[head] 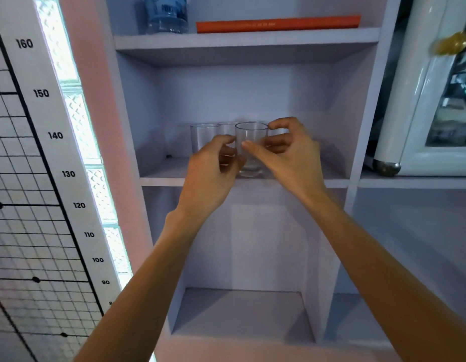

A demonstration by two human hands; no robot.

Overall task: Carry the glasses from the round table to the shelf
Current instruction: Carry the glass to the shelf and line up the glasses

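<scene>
We observe soft, even, cool-toned light, with the brightest source being the glass-block window (70, 105) at left, which is overexposed to near white. Shadows gather under each board of the shelf (245, 45) and in its lower compartments. Wide-angle distortion bends vertical lines near the edges, and the frame is slightly soft throughout.

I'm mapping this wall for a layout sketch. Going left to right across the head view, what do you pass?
Height chart → glass-block strip → shelf → left hand → front glass → right hand → white cabinet door.
</scene>
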